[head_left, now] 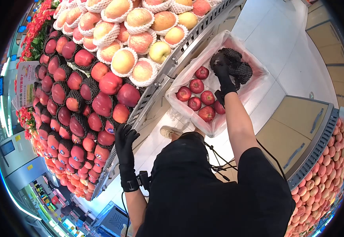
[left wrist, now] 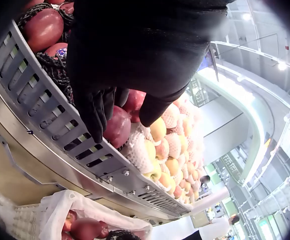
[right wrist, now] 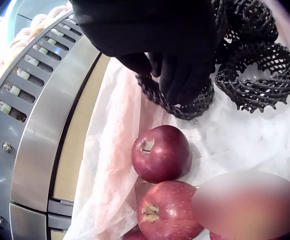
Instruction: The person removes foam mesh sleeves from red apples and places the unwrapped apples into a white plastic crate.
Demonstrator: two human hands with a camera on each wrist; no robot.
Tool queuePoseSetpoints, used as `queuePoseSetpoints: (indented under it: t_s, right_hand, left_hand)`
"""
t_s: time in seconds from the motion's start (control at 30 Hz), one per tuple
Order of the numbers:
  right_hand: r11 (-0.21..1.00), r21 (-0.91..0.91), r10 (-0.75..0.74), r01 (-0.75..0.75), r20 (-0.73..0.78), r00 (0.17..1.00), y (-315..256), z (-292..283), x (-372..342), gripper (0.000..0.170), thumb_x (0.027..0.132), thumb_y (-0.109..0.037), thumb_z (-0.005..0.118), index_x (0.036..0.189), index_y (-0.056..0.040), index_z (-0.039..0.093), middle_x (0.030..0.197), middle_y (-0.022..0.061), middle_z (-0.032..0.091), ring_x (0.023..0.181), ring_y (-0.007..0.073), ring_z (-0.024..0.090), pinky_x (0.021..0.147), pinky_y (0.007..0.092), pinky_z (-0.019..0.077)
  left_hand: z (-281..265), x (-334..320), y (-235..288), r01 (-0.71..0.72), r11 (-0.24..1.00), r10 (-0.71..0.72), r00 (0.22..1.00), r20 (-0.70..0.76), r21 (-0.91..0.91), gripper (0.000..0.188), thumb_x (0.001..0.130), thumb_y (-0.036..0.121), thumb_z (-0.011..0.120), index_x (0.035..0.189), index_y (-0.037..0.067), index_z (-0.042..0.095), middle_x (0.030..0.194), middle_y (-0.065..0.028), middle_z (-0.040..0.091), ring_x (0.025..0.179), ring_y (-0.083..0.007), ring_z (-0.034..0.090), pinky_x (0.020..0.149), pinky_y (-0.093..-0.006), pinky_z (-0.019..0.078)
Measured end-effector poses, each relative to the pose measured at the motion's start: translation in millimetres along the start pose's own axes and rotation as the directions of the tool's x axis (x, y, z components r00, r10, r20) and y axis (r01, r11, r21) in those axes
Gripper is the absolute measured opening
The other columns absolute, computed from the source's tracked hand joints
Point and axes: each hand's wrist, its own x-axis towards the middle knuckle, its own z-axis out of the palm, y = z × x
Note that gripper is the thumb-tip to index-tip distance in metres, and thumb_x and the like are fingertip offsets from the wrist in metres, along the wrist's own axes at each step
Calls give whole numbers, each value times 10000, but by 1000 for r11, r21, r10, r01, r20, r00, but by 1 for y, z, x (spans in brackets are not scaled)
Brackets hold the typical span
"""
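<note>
My right hand [head_left: 221, 69], in a black glove, is down in the lined crate [head_left: 172, 94] at a heap of black foam nets [head_left: 241, 71]. In the right wrist view its bent fingers [right wrist: 177, 82] pinch a black foam net [right wrist: 197, 107]; part of the grip is hidden by the glove. Several red apples [head_left: 206, 113] lie loose in the crate beside that hand. My gloved left hand [head_left: 125, 143] hovers at the front edge of the sloped display, fingers loosely bent and apart from the thumb. Close to it is a dark red apple [left wrist: 118, 127] on the display.
A slotted metal rail [left wrist: 70, 125] runs along the display front. Red apples [head_left: 77, 126] in black nets and pale apples [head_left: 138, 19] in white nets fill the slope. Behind the crate's right side stands another stand [head_left: 298, 130] with peach-coloured fruit [head_left: 318, 177]. Cables [head_left: 219, 164] hang by the legs.
</note>
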Motion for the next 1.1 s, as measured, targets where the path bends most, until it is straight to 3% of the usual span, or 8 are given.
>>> queuePoseSetpoints:
  t_s: [0.13, 0.43, 0.53, 0.63, 0.67, 0.7, 0.93, 1.1]
  right_hand:
    - [907, -381, -153, 179, 97, 983, 23, -5, 8, 152, 790, -101, 600, 650, -44, 616, 566, 83, 595, 439, 174, 568, 414, 321, 466]
    - [903, 214, 380, -374, 14, 925, -36, -8, -58, 268, 818, -268, 597, 918, -28, 663, 643, 134, 634, 546, 245, 636, 509, 373, 515]
    - [485, -796, -378, 362, 182, 908, -29, -15, -72, 332, 798, -192, 618, 1121, -115, 640, 770, 168, 658, 680, 291, 658, 649, 406, 532]
    - [934, -351, 35, -71, -109, 993, 17, 2, -33, 610, 713, -165, 714, 1297, -207, 544, 977, 200, 648, 921, 322, 648, 810, 417, 507]
    - [912, -410, -71, 3, -150, 986, 28, 7, -28, 555, 711, -165, 712, 1245, -190, 562, 929, 187, 638, 869, 314, 637, 773, 414, 504]
    - [876, -477, -178, 67, -190, 965, 39, 13, -24, 501, 710, -164, 710, 1193, -174, 580, 881, 174, 627, 817, 306, 627, 736, 411, 502]
    - [364, -805, -619, 468, 167, 768, -65, 26, -126, 97, 825, -115, 542, 837, -79, 631, 570, 102, 576, 467, 195, 567, 497, 359, 461]
    - [444, -778, -570, 444, 137, 810, -113, 51, -175, 199, 599, -150, 715, 767, -82, 633, 700, 153, 624, 664, 347, 627, 584, 417, 500]
  left_hand:
    - [-13, 6, 12, -64, 998, 65, 998, -8, 14, 355, 913, 84, 564, 1248, -11, 494, 1119, -145, 581, 995, -213, 596, 867, -374, 525]
    - [-82, 17, 32, -353, 910, 397, 892, -214, 217, 177, 955, 95, 424, 853, 10, 540, 790, -77, 588, 671, -161, 591, 602, -262, 519]
    - [-127, 14, 30, -355, 933, 358, 914, -191, 52, 224, 955, 79, 414, 741, 46, 471, 679, -31, 502, 566, -112, 480, 480, -241, 406]
    - [-151, 11, 26, -375, 926, 364, 870, -331, 33, 294, 960, 148, 428, 679, 87, 365, 609, 11, 352, 521, -88, 361, 436, -240, 294]
    - [-161, 10, 25, -390, 920, 384, 861, -335, 52, 304, 961, 166, 431, 676, 93, 352, 606, 16, 330, 516, -88, 347, 437, -238, 287]
    - [-161, 8, 30, -398, 462, 734, 673, -90, 792, 300, 959, 140, 428, 676, 105, 335, 609, 22, 303, 513, -82, 308, 450, -219, 268]
    - [-228, 0, 31, -316, 584, 671, 707, -225, 747, 195, 815, -99, 507, 732, 34, 392, 620, 16, 331, 576, -78, 331, 501, -239, 282]
    - [-250, 2, 25, -388, 567, 772, 557, -305, 727, 152, 795, -37, 580, 728, 19, 456, 641, -46, 409, 574, -154, 425, 531, -303, 353]
